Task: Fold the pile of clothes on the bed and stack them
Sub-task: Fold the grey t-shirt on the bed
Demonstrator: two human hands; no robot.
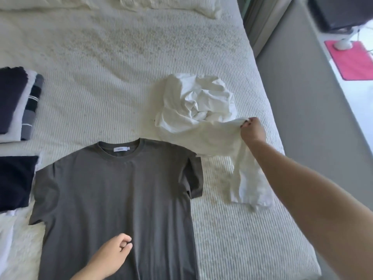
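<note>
A grey T-shirt point(119, 199) lies spread flat, neck away from me, on the white ribbed bed point(121, 77). My left hand point(115, 253) hovers over its lower part with fingers loosely curled, holding nothing. To the right lies a crumpled white garment point(197, 102). My right hand point(251, 130) pinches an edge of that white garment and lifts it, so part of the cloth hangs down below my wrist.
A stack of folded clothes point(16, 104), dark navy on top with white and striped pieces under it, sits at the left edge. A second dark folded piece point(14, 182) lies below it. Pillows point(161, 3) line the far end. The bed's right edge drops to a grey floor.
</note>
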